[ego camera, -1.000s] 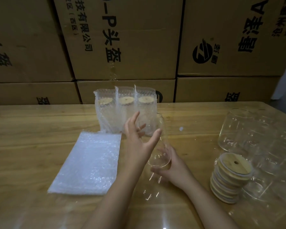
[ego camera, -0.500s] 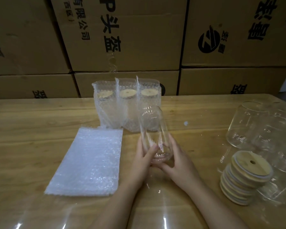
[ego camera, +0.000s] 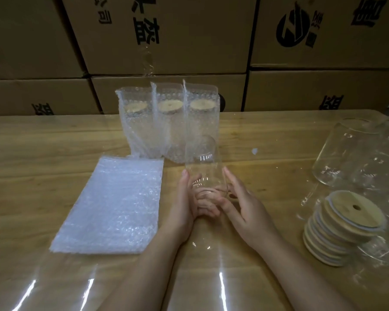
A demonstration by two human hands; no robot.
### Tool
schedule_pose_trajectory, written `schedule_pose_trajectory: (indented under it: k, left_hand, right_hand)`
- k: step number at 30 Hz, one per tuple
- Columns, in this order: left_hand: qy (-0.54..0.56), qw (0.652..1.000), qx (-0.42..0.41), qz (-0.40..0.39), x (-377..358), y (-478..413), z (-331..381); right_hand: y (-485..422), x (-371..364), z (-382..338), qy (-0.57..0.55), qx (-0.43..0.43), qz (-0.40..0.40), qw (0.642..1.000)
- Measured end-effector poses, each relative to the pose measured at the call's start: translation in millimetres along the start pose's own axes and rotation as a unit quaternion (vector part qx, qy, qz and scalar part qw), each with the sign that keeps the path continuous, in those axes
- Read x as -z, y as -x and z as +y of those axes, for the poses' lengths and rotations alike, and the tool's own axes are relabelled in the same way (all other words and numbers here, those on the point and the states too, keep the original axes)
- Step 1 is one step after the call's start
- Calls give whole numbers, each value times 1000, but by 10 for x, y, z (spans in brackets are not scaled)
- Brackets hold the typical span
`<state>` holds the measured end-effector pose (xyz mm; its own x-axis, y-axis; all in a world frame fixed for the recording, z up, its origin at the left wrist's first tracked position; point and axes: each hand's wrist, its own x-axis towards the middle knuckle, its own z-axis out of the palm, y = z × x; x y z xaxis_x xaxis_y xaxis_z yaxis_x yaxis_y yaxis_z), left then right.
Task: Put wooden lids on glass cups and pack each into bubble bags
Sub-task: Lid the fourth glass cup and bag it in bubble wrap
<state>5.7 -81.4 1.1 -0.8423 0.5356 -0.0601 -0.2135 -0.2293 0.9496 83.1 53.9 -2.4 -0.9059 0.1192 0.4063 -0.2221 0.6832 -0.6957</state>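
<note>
Glass cup (ego camera: 201, 167): standing mid-table, just in front of three bagged cups (ego camera: 169, 122).
Left hand (ego camera: 184, 205): curling fingers round the cup's base.
Right hand (ego camera: 245, 205): clasping the opposite side, index finger lying up the glass.
Left edge: bubble bag stack (ego camera: 112, 205) lying just beside the left hand.
Right side: tabletop (ego camera: 279, 176) separating the right hand from the wooden lid stack (ego camera: 344, 225).
</note>
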Motion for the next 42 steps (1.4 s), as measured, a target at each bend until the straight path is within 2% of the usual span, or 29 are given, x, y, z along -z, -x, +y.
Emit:
schedule_pose_trajectory:
  k: [8,12,15,21,35,42]
  left_hand:
    - [-39,999,-12,19,-83,34,-29]
    - [-100,991,-76,48,-143,70,-55]
    - [-129,986,-102,40,-138,63,-87]
    - [-67,997,-31,38,-119,-1,-65]
    - [-11,999,-24,33,-52,38,3]
    - [-114,985,-121,35,-146,72,-66]
  right_hand:
    - [-8,-11,-7,-11,-24,-16,1000]
    - [-10,-8,-30,-26,-45,-16,999]
    - [9,1,-25,-46,-51,-4,998]
    - [44,43,-5,-44,-21,15,999]
    - [30,5,-7,-19,-9,10,1000]
    - [24,8,8,-32,-38,-20,999]
